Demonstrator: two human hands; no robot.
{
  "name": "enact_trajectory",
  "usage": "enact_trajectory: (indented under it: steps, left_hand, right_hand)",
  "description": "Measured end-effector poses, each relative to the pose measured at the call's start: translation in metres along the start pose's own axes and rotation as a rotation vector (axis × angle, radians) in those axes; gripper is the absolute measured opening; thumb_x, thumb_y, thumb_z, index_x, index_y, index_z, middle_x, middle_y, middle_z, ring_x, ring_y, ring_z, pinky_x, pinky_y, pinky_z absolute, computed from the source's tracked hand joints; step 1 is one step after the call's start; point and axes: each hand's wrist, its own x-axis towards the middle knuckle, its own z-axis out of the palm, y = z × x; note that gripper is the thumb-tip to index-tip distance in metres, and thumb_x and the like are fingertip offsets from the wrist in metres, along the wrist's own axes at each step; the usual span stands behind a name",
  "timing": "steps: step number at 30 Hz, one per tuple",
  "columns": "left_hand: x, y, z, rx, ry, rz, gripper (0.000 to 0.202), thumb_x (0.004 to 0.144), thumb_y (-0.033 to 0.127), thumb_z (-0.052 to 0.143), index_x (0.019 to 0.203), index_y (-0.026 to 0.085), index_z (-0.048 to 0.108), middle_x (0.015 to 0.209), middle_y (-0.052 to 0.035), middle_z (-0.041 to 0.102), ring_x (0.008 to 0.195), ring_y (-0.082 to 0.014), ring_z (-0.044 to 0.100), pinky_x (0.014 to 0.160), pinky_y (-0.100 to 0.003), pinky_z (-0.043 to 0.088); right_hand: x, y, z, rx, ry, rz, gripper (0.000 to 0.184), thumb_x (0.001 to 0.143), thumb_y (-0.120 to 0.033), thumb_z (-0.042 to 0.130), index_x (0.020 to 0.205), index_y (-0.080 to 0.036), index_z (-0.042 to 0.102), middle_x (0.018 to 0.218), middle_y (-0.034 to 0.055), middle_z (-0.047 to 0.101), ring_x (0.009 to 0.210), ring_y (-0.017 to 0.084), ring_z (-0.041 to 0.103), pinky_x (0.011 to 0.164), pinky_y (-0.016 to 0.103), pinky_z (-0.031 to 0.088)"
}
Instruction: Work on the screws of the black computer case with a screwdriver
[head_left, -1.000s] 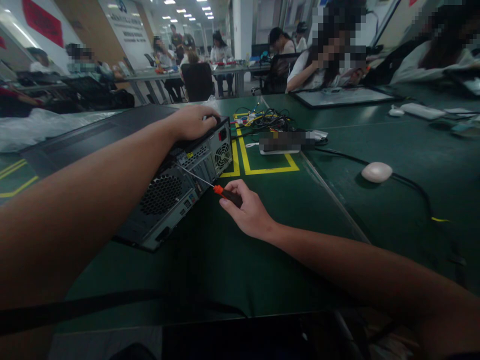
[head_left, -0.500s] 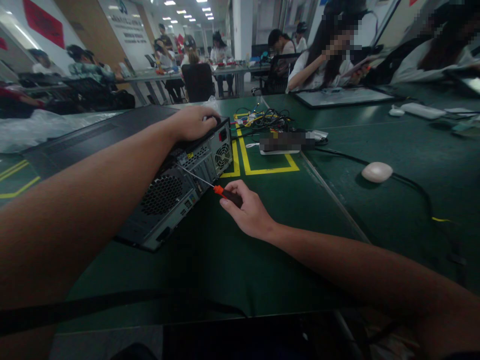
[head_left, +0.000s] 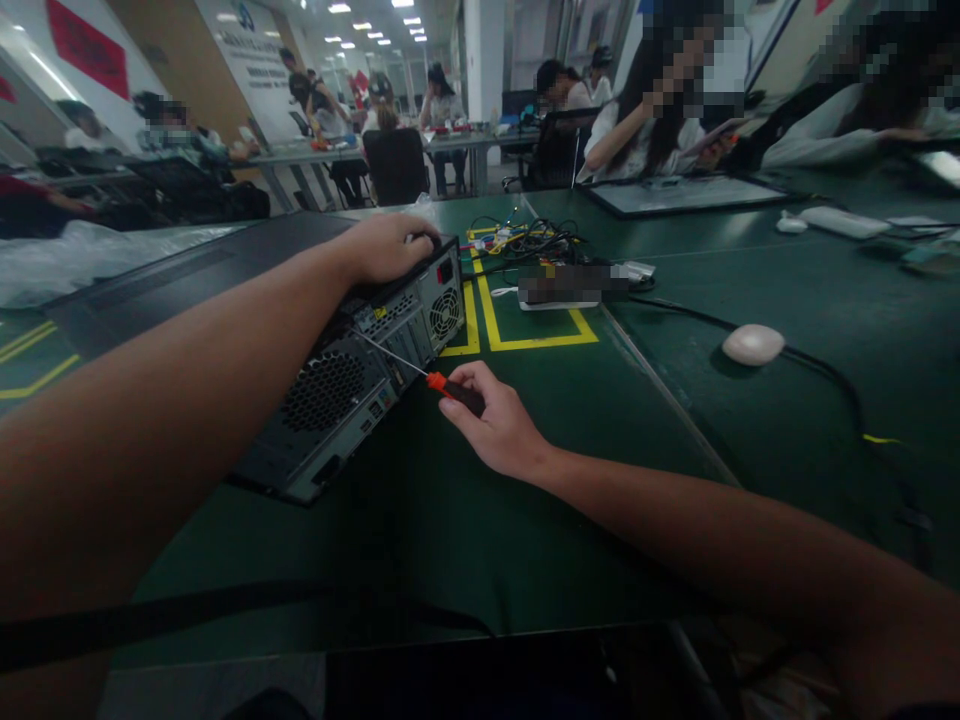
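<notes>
A black computer tower case lies on its side on the green table, its grey rear panel angled towards me. My left hand rests on top near the rear corner, thumb and index finger apart against the case; its other fingers are partly hidden. In my right hand is a screwdriver with a black and orange handle. Its thin shaft slants up and left to the rear panel, just beneath my left forearm. The exact spot where the tip touches, if it does, is too small to make out.
Behind the case lie tangled cables beside a blurred-out flat item. Yellow tape marks the table. A pale computer mouse sits on the right near a black cable. Clear plastic wrap lies left; people sit beyond.
Both hands, the screwdriver and the case stay almost exactly where they were. In the background, a few people have shifted slightly.
</notes>
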Motion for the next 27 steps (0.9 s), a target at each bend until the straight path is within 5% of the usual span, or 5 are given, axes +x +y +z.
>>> enact_trajectory:
  steps: [27]
  left_hand:
    - [-0.0044,0.006,-0.0042,0.015,-0.031,-0.018,0.053,0.105,0.036,0.036,0.143,0.012,0.065,0.144,-0.0095,0.068,0.122,-0.0221,0.059,0.114,-0.041,0.043]
  right_hand:
    - [-0.0005,-0.0027,-0.0002,-0.009,-0.003,0.018,0.019,0.102,-0.036,0.06,0.114,-0.02,0.061,0.097,0.0021,0.066,0.082,0.018,0.061,0.077,0.034,0.046]
